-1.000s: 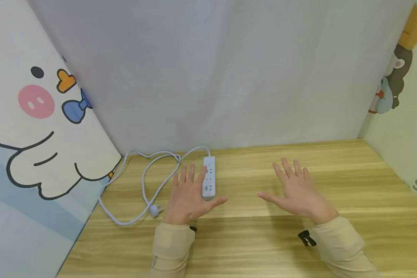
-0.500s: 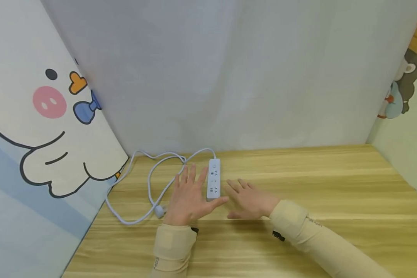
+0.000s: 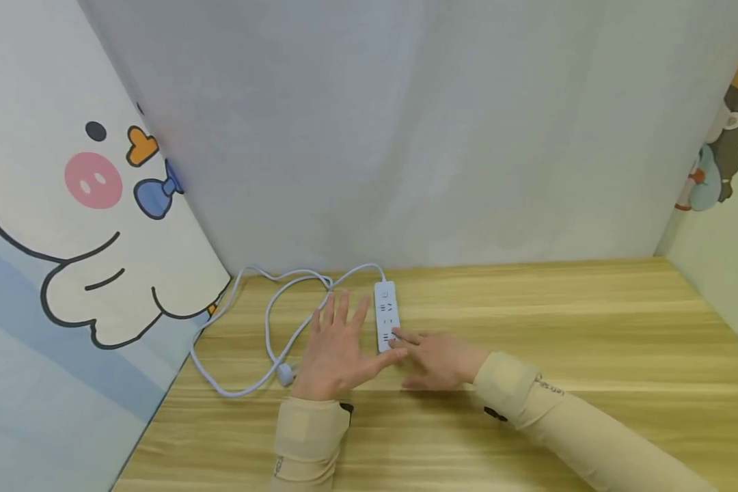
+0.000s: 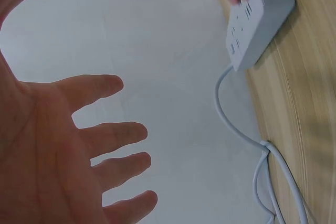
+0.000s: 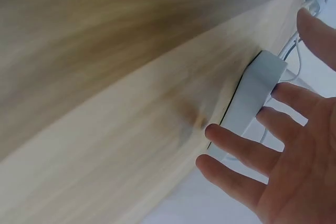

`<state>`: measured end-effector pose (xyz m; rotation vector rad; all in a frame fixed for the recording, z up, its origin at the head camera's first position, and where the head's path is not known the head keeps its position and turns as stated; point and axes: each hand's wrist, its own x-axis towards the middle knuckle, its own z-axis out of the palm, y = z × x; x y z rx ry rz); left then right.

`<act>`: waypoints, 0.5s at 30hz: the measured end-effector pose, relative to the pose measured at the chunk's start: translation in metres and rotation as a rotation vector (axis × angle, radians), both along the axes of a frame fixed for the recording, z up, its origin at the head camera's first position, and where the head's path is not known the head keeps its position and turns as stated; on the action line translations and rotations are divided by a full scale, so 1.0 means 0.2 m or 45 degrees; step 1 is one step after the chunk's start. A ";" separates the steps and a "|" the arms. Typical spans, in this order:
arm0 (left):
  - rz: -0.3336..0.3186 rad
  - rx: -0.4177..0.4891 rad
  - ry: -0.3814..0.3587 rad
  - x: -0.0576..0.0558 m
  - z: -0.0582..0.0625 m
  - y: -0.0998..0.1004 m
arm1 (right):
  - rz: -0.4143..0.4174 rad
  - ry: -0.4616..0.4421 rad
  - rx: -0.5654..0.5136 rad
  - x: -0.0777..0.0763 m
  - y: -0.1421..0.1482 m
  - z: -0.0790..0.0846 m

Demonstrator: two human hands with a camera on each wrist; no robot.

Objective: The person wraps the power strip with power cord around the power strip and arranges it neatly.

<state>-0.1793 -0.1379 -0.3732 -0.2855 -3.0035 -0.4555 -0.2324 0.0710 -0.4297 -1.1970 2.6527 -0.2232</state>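
Note:
A white power strip (image 3: 384, 304) lies on the wooden table with its sockets facing up. My right hand (image 3: 444, 361) reaches in from the right, and its foremost fingers rest on the near end of the strip. In the right wrist view, two fingers of the right hand (image 5: 302, 166) lie over the strip's side (image 5: 254, 90) and the other two stretch beside it, none gripping. Left of the strip, my left hand (image 3: 332, 355) hovers with fingers spread, palm down, holding nothing. Its thumb tip overlaps the strip's near end in the head view; contact cannot be told.
The strip's white cord (image 3: 236, 394) loops across the left of the table (image 3: 590, 328), ending in a plug (image 3: 285, 374) beside the left hand. A pale wall (image 3: 436, 171) stands behind. Side panels with cartoon prints close off left and right.
My right hand has swung left from the right side of the table and now touches the power strip, whose angle has turned slightly. The left hand stays nearly still. The head view has shifted a little.

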 end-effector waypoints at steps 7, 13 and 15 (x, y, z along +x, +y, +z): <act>0.013 -0.019 0.000 0.00 0.00 -0.02 | -0.021 0.002 -0.117 0.06 0.19 -0.01; 0.016 -0.007 -0.008 0.00 0.01 -0.03 | -0.155 0.040 -0.138 0.17 0.36 0.03; 0.009 0.002 -0.019 0.00 0.01 -0.03 | -0.223 0.096 -0.123 0.21 0.39 0.05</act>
